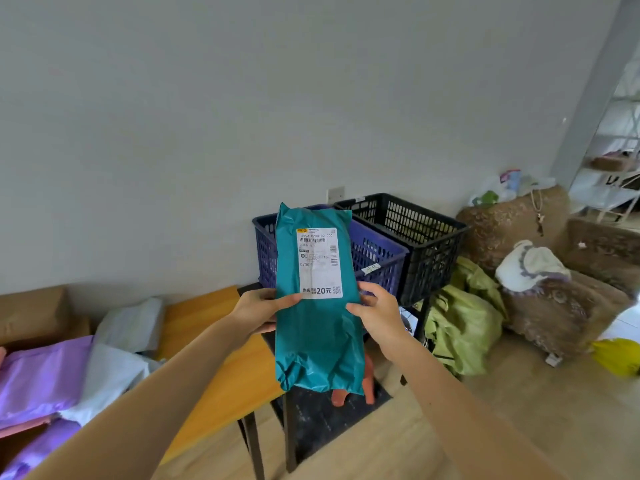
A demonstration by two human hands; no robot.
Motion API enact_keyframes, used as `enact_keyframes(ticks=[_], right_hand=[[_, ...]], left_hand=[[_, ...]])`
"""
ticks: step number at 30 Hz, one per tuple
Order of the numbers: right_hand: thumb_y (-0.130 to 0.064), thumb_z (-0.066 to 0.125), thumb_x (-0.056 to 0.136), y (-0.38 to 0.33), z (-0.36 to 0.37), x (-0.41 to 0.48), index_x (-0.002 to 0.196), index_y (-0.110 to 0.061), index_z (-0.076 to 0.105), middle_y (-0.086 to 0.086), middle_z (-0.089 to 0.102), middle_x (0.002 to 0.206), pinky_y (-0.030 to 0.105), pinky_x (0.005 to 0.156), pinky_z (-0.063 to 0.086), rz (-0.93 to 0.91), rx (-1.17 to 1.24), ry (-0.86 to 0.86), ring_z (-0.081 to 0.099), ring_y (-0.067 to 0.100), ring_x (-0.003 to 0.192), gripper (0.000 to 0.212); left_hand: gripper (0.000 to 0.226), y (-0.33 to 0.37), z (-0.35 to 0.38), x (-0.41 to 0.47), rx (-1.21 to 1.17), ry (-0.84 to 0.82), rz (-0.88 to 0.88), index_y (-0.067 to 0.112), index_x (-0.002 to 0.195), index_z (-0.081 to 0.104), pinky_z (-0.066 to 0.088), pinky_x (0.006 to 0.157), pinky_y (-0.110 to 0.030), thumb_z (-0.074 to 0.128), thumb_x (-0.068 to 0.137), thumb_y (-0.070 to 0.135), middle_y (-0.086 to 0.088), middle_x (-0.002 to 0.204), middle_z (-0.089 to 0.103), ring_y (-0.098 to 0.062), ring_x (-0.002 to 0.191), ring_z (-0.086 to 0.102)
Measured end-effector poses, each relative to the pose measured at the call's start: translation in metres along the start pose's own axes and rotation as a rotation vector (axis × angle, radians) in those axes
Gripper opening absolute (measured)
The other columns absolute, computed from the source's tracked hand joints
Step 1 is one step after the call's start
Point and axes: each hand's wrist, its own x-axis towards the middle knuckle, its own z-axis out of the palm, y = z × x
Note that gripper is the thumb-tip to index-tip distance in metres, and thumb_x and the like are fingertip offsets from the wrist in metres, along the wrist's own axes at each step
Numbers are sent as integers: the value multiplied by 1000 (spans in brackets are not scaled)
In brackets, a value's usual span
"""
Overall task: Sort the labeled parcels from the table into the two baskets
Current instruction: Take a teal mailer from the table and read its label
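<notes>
teal parcel [317, 306] upright in front of blue basket [377, 258], black basket [422, 237] beside; left hand [258, 308], right hand [379, 313] pinch its edges. risk: label misread, wrong basket; limp bag slips.

I cannot read the fine print on the label [319, 263]. The teal parcel [318, 327] covers the left part of the blue basket [375, 258], and I cannot see inside it or the black basket [415, 233]. Fingers of the left hand [258, 308] and right hand [379, 313] pass behind the parcel. Frame edges cut the purple parcels [38, 379] and the yellow bag [616, 356]. An orange object [370, 379] is mostly covered.
</notes>
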Motion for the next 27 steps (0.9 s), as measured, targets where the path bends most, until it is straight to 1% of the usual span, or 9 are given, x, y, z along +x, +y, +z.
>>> enact_keyframes(ticks=[2, 4, 6, 8, 12, 17, 20, 23, 27], right_hand=[[5, 62, 86, 1, -11, 26, 101, -25, 56, 3, 67, 103, 17, 61, 51, -10, 8, 21, 66, 11, 87, 34], [5, 62, 87, 2, -20, 57, 102, -23, 58, 4, 67, 103, 17, 61, 51, -18, 9, 30, 66, 11, 87, 32], [3, 62, 87, 3, -29, 92, 112, -17, 58, 3, 66, 104, 18, 62, 51, -18, 10, 38, 66, 12, 88, 32], [2, 62, 87, 2, -36, 127, 116, -15, 56, -1, 66, 99, 16, 59, 50, -5, 18, 43, 66, 8, 84, 35], [3, 62, 87, -5, -40, 202, 113, -16, 57, 0, 66, 100, 12, 56, 48, -4, 3, 26, 65, 5, 82, 33], [2, 62, 87, -14, -36, 287, 117, -16, 55, -3, 62, 101, 12, 57, 46, -29, -24, -5, 61, 1, 81, 35], [2, 61, 88, -8, -38, 323, 118, -18, 54, -1, 62, 108, 14, 61, 46, -26, -41, -21, 61, 4, 86, 37], [3, 58, 89, 2, -41, 355, 129, -13, 51, 0, 60, 116, 15, 63, 46, -17, -71, -29, 61, 12, 96, 43], [2, 57, 90, 23, -42, 395, 132, -11, 49, 5, 59, 123, 20, 70, 49, -3, -105, -47, 60, 18, 106, 45]], left_hand=[[61, 5, 12, 28, -12, -15, -5, 16, 116, 61, 57, 65, -26, 83, 65, 41, 3, 98, 75, -14, 85, 72], [63, 11, 23, 59, -22, -20, -6, 13, 119, 61, 57, 80, -34, 82, 66, 41, -1, 104, 73, -19, 93, 71], [62, 19, 34, 92, -31, -31, 1, 12, 121, 60, 55, 89, -39, 80, 69, 40, -3, 108, 72, -22, 97, 70], [58, 28, 41, 126, -44, -24, 11, 11, 122, 60, 57, 85, -36, 78, 74, 38, -4, 109, 71, -22, 96, 70], [52, 51, 49, 190, -66, -7, 26, 12, 120, 61, 57, 64, -24, 76, 77, 37, -2, 106, 72, -17, 88, 72], [53, 76, 46, 259, -81, 39, 43, 12, 116, 62, 55, 75, -28, 78, 74, 40, 0, 105, 73, -20, 92, 71], [55, 81, 50, 291, -80, 60, 35, 12, 117, 61, 54, 70, -25, 81, 72, 37, 1, 105, 72, -18, 91, 70], [58, 80, 59, 321, -70, 63, 10, 11, 120, 59, 55, 70, -27, 82, 72, 33, 0, 108, 71, -18, 91, 71], [43, 73, 73, 359, -105, 128, -38, 18, 104, 59, 54, 57, -22, 84, 70, 30, 4, 98, 72, -15, 80, 73]])
